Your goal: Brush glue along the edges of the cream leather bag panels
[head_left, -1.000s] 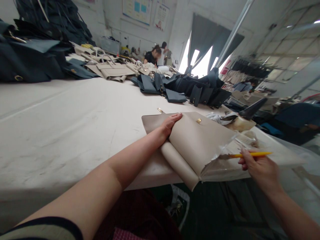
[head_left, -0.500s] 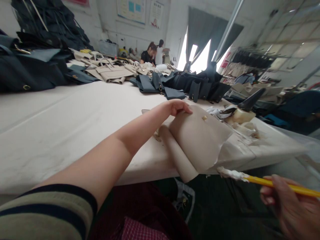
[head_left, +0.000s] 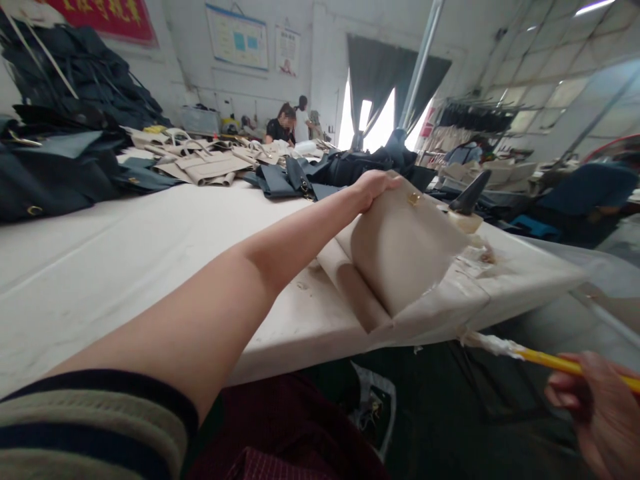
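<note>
My left hand (head_left: 375,189) curls over the top edge of a beige leather bag panel (head_left: 400,253) and holds it tilted up from the table. A small gold clasp (head_left: 413,198) sits on the panel just right of my fingers. Below, the leather bends into a rolled fold (head_left: 350,287) resting on the table. Low at the right, my right hand (head_left: 595,393) grips a yellow stick (head_left: 555,361), its tip (head_left: 490,344) coated with white paste. That tip hangs below the table edge, apart from the leather.
A long white-covered worktable (head_left: 125,267) runs ahead, with dark leather bags (head_left: 50,180) and beige bag pieces (head_left: 213,167) along it. A dark cone-shaped object (head_left: 467,193) stands near the panel. Two people (head_left: 283,125) work at the far end.
My right hand has moved off the leather toward the lower right with the stick. My left hand has raised the panel higher, and the view has swung left.
</note>
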The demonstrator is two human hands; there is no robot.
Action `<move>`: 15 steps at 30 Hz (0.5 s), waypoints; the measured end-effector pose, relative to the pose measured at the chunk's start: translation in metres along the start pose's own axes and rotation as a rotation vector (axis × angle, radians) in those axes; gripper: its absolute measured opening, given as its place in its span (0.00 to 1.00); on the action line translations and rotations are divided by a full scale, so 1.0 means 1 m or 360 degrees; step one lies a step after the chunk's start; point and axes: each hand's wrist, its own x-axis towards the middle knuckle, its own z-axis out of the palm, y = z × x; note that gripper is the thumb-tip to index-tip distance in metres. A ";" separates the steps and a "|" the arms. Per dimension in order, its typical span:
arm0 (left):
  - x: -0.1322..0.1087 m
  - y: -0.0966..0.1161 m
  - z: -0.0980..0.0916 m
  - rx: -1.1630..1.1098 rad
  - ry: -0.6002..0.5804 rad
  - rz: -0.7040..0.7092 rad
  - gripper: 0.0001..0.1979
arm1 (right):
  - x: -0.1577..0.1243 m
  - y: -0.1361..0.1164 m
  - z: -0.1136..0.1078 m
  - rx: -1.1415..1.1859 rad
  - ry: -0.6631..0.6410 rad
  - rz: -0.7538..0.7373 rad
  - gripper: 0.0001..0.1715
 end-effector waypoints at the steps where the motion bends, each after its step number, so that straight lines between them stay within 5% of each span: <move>1: 0.001 0.007 0.000 -0.0031 -0.0089 0.0084 0.05 | 0.001 -0.001 0.000 0.0019 0.0013 -0.0022 0.16; 6: -0.016 0.017 -0.018 -0.0116 -0.0230 0.0215 0.07 | 0.001 -0.009 0.003 0.0110 0.0045 -0.0075 0.18; 11: -0.047 -0.029 -0.051 -0.0200 -0.0125 0.0059 0.10 | 0.002 -0.013 0.015 0.0116 0.0037 0.0152 0.36; 15: -0.063 -0.067 -0.071 -0.0227 -0.0025 -0.0035 0.08 | 0.006 -0.009 0.028 0.0087 -0.0154 0.0084 0.39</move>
